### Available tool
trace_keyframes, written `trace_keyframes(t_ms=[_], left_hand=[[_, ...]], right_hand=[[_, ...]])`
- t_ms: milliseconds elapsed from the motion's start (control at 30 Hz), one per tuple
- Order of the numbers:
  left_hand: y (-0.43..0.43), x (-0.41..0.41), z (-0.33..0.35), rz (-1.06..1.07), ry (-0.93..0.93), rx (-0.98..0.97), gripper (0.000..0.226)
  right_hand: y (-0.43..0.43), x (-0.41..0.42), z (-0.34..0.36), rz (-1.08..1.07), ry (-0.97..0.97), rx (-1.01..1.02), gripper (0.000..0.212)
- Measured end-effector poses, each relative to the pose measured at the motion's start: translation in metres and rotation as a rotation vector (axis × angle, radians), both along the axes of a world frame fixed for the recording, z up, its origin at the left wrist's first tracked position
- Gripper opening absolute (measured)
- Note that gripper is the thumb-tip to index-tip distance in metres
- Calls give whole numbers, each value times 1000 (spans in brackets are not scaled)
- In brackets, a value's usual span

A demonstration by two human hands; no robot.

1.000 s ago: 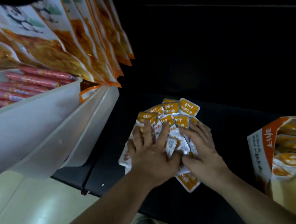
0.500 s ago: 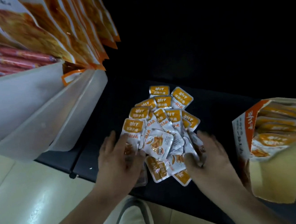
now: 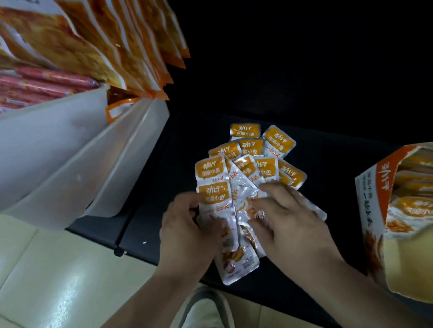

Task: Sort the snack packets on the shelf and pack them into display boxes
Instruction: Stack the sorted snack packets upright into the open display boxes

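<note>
Since half a second ago we have drawn our hands together over the heap. The left hand now grips the left edge of a few small white-and-orange foil snack packets, fingers curled round them. The right hand lies on the heap with fingers nearly straight, pressing down. At far left we see white plastic bins holding red sausage sticks, with large orange hanging bags above. The packets lie fanned and overlapping on the black shelf. Each has an orange top panel bearing white characters and a shiny white lower half picturing the snack. To the right, apart from the heap, stands an orange-and-white cardboard display box, open, with like packets inside.
</note>
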State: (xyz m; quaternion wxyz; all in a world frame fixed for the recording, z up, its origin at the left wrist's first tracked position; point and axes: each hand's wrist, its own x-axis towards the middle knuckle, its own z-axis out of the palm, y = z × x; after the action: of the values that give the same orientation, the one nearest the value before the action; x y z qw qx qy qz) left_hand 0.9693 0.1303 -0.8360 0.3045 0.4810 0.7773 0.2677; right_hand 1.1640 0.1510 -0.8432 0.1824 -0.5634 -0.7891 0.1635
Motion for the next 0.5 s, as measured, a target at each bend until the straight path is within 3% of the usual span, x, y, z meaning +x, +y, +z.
trace_keyframes(t_ms=[100,167,233,367,433,500], left_hand=[[10,-2,4,61,-205,-79,49],[15,-5,6,69,-243,-83,44],[17,-9,7,78,-280,-84,29],[14,-17,14,118,-390,-111,7],[13,-18,16,202,-531,-107,12],[16,-19,18,289,-628,-70,10]], right_hand=[[10,-2,4,-46,-45,18,49],[14,-3,7,-84,-81,28,58],[18,-2,10,-129,-65,-3,49],[24,4,26,-278,265,-221,2],[27,5,33,-381,504,-342,8],[32,2,40,-425,618,-337,9]])
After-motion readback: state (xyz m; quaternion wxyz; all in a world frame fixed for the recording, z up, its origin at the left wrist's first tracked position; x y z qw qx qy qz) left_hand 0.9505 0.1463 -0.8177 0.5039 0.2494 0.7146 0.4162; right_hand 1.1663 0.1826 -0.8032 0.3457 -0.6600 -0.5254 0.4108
